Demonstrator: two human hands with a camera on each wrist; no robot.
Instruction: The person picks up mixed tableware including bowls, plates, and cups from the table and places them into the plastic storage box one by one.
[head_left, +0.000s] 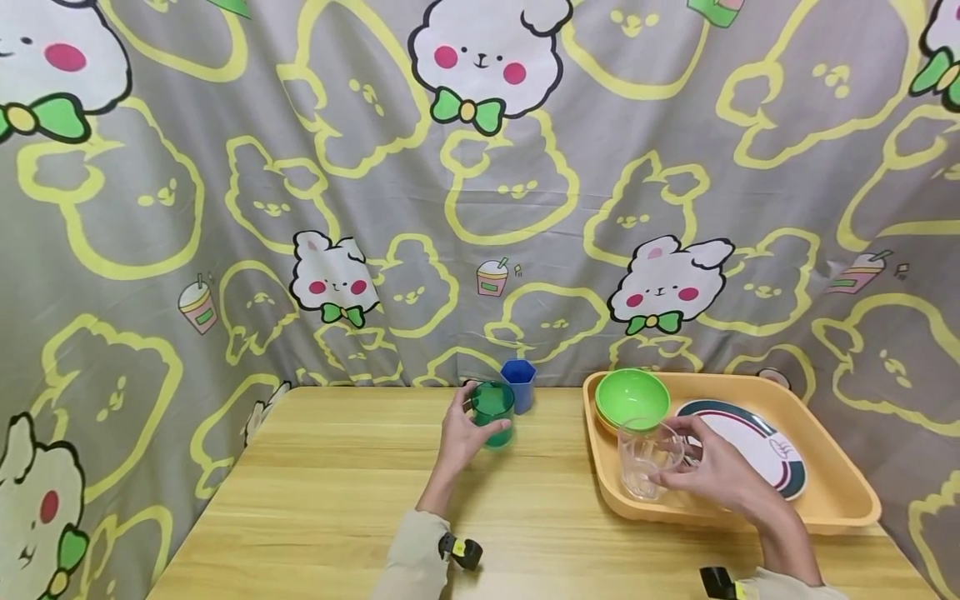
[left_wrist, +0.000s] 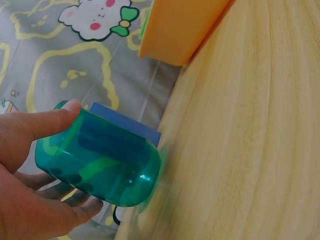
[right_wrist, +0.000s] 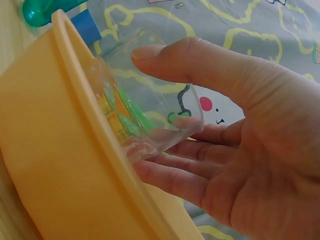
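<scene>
My left hand (head_left: 462,433) grips a see-through green cup (head_left: 492,417), thumb on one side and fingers round the other. The cup is upright, its base close over the wooden table in the left wrist view. Just behind it stands a blue six-sided cup (head_left: 519,385). With my right hand (head_left: 716,467) I hold a clear cup (head_left: 643,467) by its side, thumb and fingers on opposite walls. It overlaps the near left rim of the yellow tray (head_left: 840,492). In the right wrist view the lower part of the clear cup (right_wrist: 150,95) is beside that rim.
Inside the tray a green bowl (head_left: 632,398) sits on an orange one at the back left. A white plate (head_left: 738,442) with a dark green and red rim lies beside them. A patterned curtain (head_left: 480,208) hangs behind the wooden table (head_left: 337,483).
</scene>
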